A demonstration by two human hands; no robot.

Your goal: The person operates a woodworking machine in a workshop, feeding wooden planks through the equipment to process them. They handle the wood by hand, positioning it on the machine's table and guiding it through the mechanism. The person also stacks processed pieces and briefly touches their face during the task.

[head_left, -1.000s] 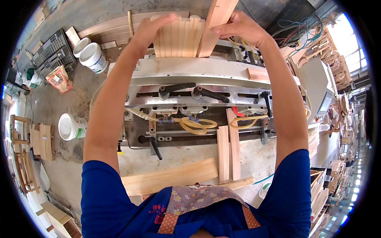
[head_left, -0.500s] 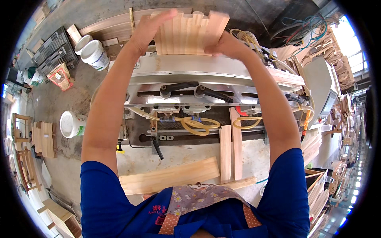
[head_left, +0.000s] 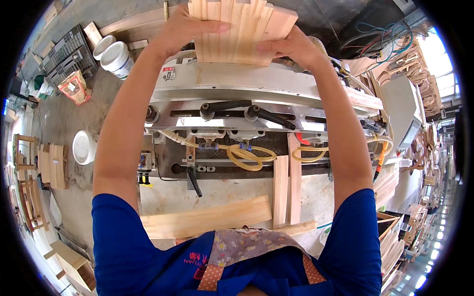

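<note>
Pale wooden strips (head_left: pixel 234 42), pressed side by side in a bundle, stand on end at the far side of the metal machine (head_left: pixel 237 79). My left hand (head_left: pixel 180 30) grips the bundle's left edge, its thumb lying across the front face. On the opposite edge my right hand (head_left: pixel 297 48) holds it the same way, thumb on the front. Most fingers of both hands are hidden behind the wood. The strips' upper ends are uneven, and the rightmost piece is wider and pinkish.
Black clamp levers (head_left: pixel 269 117) and a coiled yellow air hose (head_left: pixel 247 157) sit on the machine's near side. Closer to me lie a wide board (head_left: pixel 212 217) and narrow upright strips (head_left: pixel 280 190). White buckets (head_left: pixel 117 58) stand on the floor at left.
The bundle has come up and tilted, showing more of its front face. My left hand has closed on its edge, with the thumb moving down from the top onto the front.
</note>
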